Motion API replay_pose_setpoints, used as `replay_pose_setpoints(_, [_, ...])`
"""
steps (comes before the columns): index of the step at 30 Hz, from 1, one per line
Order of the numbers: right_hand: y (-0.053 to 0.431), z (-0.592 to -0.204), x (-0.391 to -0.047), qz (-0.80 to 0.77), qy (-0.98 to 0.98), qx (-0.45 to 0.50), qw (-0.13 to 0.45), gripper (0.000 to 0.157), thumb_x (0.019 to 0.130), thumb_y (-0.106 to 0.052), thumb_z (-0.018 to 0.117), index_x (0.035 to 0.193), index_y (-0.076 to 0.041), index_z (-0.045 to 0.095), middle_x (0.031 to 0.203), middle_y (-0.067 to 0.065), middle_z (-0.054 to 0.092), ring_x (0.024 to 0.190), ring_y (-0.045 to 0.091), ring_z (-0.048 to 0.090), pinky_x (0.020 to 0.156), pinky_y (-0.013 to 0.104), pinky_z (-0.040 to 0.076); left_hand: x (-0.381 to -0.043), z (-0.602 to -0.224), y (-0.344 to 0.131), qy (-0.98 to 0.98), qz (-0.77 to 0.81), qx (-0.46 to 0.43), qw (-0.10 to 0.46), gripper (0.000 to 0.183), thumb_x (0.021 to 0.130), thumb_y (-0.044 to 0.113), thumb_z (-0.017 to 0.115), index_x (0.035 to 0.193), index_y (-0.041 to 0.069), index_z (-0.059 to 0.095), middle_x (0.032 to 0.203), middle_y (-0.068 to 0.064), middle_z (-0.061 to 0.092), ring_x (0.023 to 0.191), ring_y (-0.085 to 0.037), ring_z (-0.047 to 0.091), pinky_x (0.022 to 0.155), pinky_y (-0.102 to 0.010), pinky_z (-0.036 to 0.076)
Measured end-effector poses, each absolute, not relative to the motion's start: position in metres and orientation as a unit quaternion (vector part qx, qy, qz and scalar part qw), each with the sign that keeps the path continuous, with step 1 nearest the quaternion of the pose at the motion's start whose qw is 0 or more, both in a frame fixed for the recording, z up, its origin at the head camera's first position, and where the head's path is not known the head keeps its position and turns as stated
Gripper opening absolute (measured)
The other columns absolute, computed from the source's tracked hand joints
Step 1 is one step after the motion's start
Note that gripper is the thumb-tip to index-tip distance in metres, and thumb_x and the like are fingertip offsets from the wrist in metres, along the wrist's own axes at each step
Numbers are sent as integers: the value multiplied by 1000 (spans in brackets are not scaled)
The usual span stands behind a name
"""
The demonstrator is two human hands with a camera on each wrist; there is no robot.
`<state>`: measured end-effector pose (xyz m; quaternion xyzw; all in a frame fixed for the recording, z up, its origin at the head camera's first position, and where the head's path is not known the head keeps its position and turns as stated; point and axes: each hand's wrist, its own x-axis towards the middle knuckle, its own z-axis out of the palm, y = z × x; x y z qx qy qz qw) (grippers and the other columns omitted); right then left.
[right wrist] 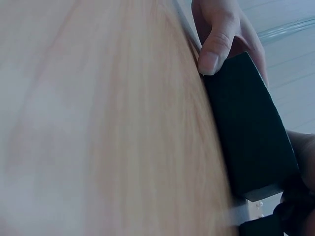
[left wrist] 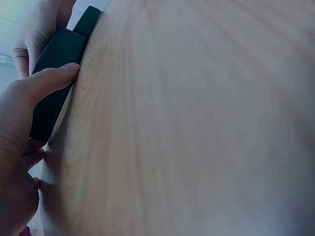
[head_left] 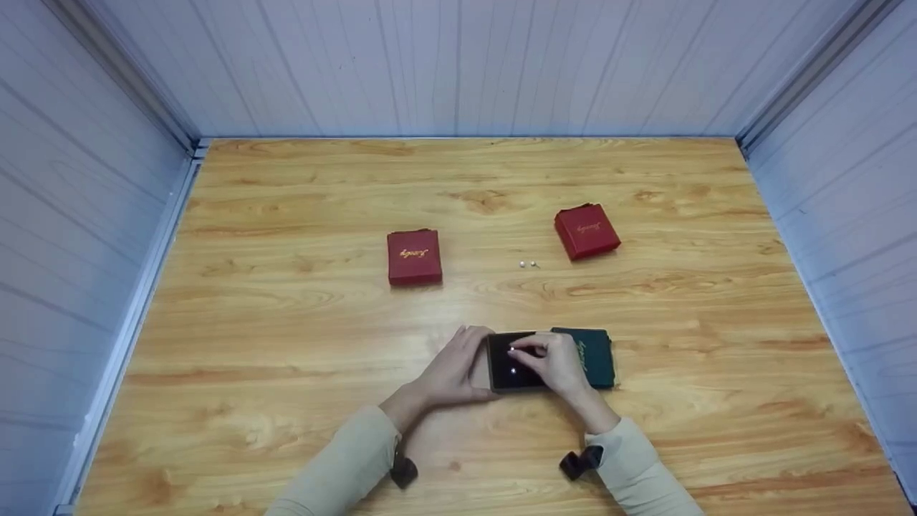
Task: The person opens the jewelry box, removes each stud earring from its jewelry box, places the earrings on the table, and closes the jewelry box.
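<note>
Evidently the left hand (head_left: 450, 369) grips the green jewelry box (right wrist: 248, 128) at its left end, thumb on the near side and fingers on the far side; the right hand (head_left: 560, 364) pinches a tiny white stud (head_left: 512, 350) over the black insert (head_left: 499, 364), where a second stud (head_left: 513, 371) sits; the green lid (head_left: 600, 358) lies just right of the box on the wooden table (head_left: 286, 330); beyond, two loose studs (head_left: 522, 264) lie between two red gift boxes (head_left: 415, 258).
</note>
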<state>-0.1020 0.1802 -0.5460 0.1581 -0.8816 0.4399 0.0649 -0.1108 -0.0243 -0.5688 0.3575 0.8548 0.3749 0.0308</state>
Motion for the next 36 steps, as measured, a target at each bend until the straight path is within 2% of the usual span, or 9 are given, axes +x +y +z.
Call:
replay_pose_setpoints(8, [180, -546, -104, 420, -890, 163, 74, 5, 72, -16, 73, 74, -13, 72, 67, -11, 62, 52, 0, 40, 46, 16, 34, -111, -570, -23, 854, 375, 361, 24, 87, 58, 47, 76, 124, 7, 35, 115, -2, 45, 111, -13, 40, 104, -45, 18])
replay_pose_setpoints(14, [179, -546, -105, 421, -888, 163, 81, 3, 74, -10, 70, 77, -9, 71, 51, -14, 42, 44, -2, 27, 40, 16, 24, -111, -569, -24, 854, 378, 358, 23, 86, 58, 47, 76, 123, 8, 35, 116, -1, 45, 112, -14, 39, 103, -45, 18])
replay_pose_setpoints(21, [180, -546, -104, 432, -885, 152, 84, 4, 75, -8, 67, 79, -9, 70, 52, -14, 36, 45, -1, 28, 41, 17, 25, -110, -569, -24, 854, 380, 355, 24, 86, 58, 46, 76, 124, 8, 36, 117, -1, 46, 112, -14, 39, 103, -45, 19])
replay_pose_setpoints(29, [182, -546, -105, 443, -879, 150, 96, 5, 75, -13, 69, 79, -10, 71, 52, -13, 39, 46, 1, 31, 41, 15, 26, -110, -568, -23, 857, 379, 349, 30, 86, 57, 45, 77, 123, 9, 36, 117, 0, 46, 111, -15, 40, 104, -43, 17])
replay_pose_setpoints(36, [184, -540, -106, 453, -874, 146, 98, 4, 75, -10, 69, 79, -9, 71, 52, -14, 41, 45, 0, 30, 41, 15, 25, -110, -568, -24, 857, 376, 351, 35, 87, 58, 46, 77, 124, 8, 35, 118, -1, 45, 112, -15, 39, 104, -44, 18])
